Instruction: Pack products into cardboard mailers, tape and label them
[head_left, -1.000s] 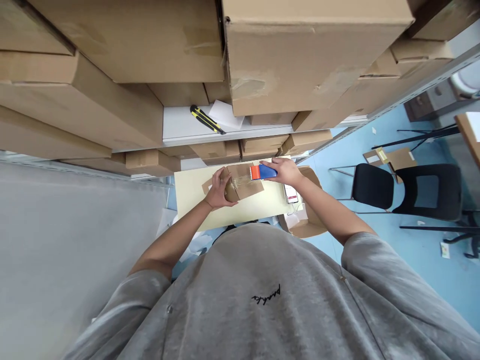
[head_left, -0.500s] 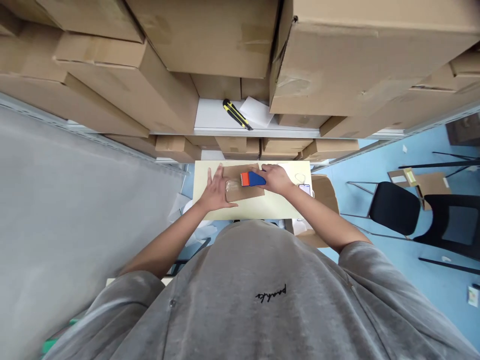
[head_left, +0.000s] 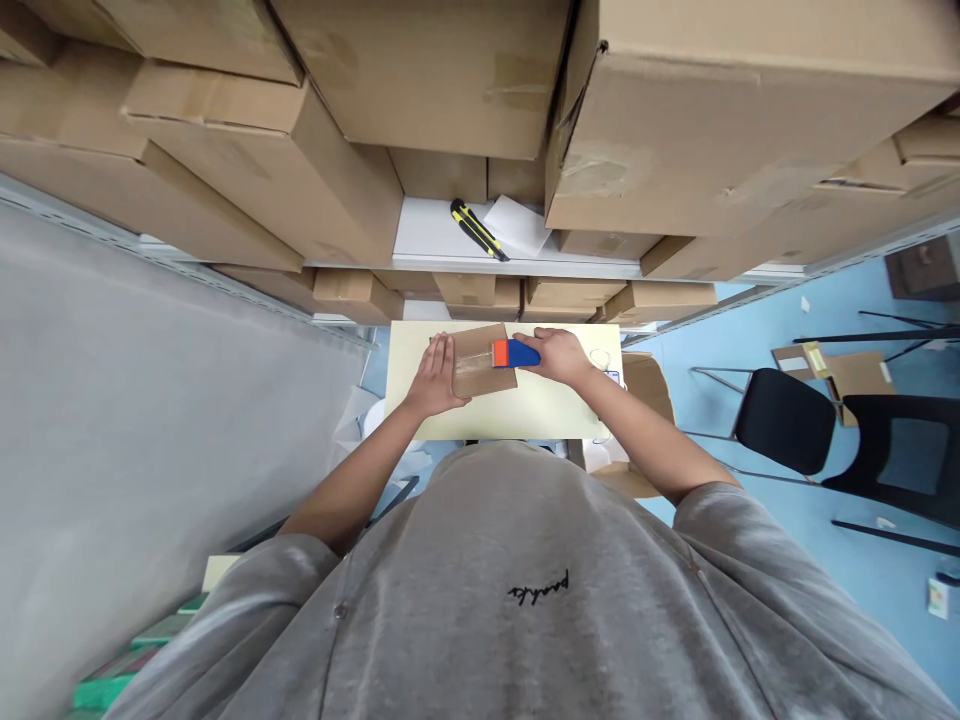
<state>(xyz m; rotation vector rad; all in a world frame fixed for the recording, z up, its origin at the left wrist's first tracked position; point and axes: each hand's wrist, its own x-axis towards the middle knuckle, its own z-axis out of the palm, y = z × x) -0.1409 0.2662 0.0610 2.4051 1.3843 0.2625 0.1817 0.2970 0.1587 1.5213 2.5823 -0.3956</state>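
A small cardboard box lies on a pale yellow table in front of me. My left hand presses flat on the box's left end, fingers stretched out. My right hand grips a blue and orange tape dispenser that rests on top of the box. A strip of clear tape shows along the box between the two hands.
Large cardboard boxes fill the shelves above the table. A yellow and black utility knife and a white paper lie on a shelf. A phone sits at the table's right edge. Black chairs stand on the blue floor to the right.
The box was tipped up in my left hand; it now lies flat with that hand spread on it. The dispenser has moved a little along the box top. My head has turned.
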